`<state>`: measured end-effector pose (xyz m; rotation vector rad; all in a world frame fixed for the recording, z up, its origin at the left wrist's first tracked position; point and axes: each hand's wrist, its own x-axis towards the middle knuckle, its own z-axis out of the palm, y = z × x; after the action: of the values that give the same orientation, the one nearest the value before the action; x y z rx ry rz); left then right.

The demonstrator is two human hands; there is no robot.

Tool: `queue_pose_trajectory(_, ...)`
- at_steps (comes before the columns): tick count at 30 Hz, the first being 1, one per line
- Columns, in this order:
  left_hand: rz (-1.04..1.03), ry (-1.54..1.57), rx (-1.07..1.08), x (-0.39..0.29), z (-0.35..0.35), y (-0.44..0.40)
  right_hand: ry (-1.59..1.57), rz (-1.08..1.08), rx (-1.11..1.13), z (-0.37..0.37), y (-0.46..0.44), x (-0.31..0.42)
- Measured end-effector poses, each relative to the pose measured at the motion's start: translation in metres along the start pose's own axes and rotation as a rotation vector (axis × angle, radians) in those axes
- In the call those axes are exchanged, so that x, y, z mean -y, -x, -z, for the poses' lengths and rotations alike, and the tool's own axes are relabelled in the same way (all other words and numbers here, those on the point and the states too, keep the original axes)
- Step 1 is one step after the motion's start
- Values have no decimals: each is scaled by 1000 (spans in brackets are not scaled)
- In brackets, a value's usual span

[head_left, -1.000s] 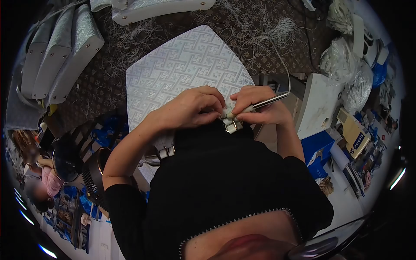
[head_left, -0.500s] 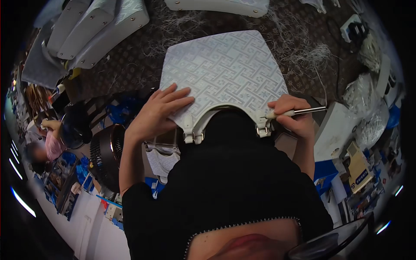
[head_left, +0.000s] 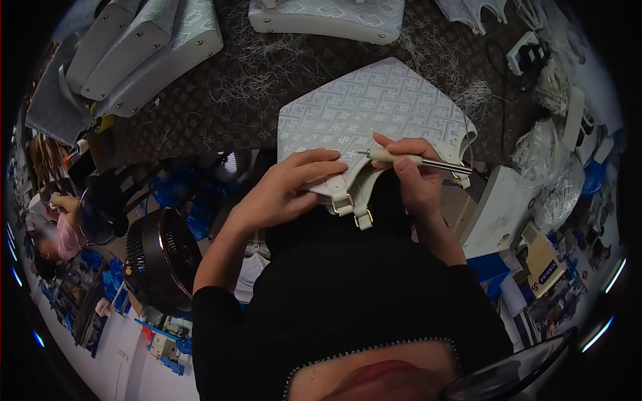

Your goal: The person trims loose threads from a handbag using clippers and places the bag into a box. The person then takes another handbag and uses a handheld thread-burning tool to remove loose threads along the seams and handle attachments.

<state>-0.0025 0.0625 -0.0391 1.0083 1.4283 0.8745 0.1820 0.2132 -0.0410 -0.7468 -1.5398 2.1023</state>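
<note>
A whitish handbag (head_left: 374, 100) with a grey geometric pattern lies tilted in front of me, its curved opening and buckled strap tabs (head_left: 362, 217) facing my body. At its near left corner, my left hand (head_left: 287, 187) is closed on the edge, fingers over the patterned face. My right hand (head_left: 418, 170) is closed round a pen-like tool (head_left: 398, 158) with a cream grip and a shiny metal shaft. The tool's thin tip points left, just above the curved opening. Part of the bag's right side is behind my right hand.
Several similar bags (head_left: 144, 57) stand at the upper left, and another bag (head_left: 328, 27) is at the back. Loose threads (head_left: 261, 73) litter the dark patterned table (head_left: 200, 127). A black fan (head_left: 160, 260) stands at left, plastic wrapping (head_left: 555, 180) at right. Another person's pink sleeve (head_left: 70, 234) shows far left.
The handbag has turned and shifted to the right. My right hand has moved left with the tool, from the right strap tab to the curved opening. The left hand has also moved right.
</note>
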Motion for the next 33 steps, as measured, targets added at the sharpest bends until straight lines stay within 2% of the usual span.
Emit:
queue_pose_trajectory(5,45,155,119,-18,14,-11,-75,65,71,12,-5,-5)
queue_pose_trajectory(9,-6,119,99,-18,6,-22,-123,69,98,19,-7,-8)
queue_pose_trajectory(11,135,148,80,-26,5,-24,-87,59,128,23,-7,-6)
queue_pose_trajectory(12,139,152,82,-30,4,-27,-50,55,161,24,-7,-6)
queue_pose_trajectory(14,46,-36,63,-38,4,-30,-95,54,142,23,-8,-7)
queue_pose_trajectory(15,47,-33,63,-40,5,-31,-137,61,126,23,-8,-8)
queue_pose_trajectory(17,-87,-203,43,-42,5,-33,-130,56,127,23,-9,-6)
queue_pose_trajectory(20,-121,-251,17,-39,6,-35,-123,59,140,24,-11,-6)
queue_pose_trajectory(24,3,-99,77,-32,10,-34,-129,68,189,27,-12,-5)
queue_pose_trajectory(27,-48,-44,89,-26,9,-34,-49,16,307,33,-15,1)
queue_pose_trajectory(30,-52,-32,99,-22,10,-34,27,-9,367,32,-18,8)
queue_pose_trajectory(33,-139,-52,88,-19,11,-34,45,-30,378,32,-19,9)
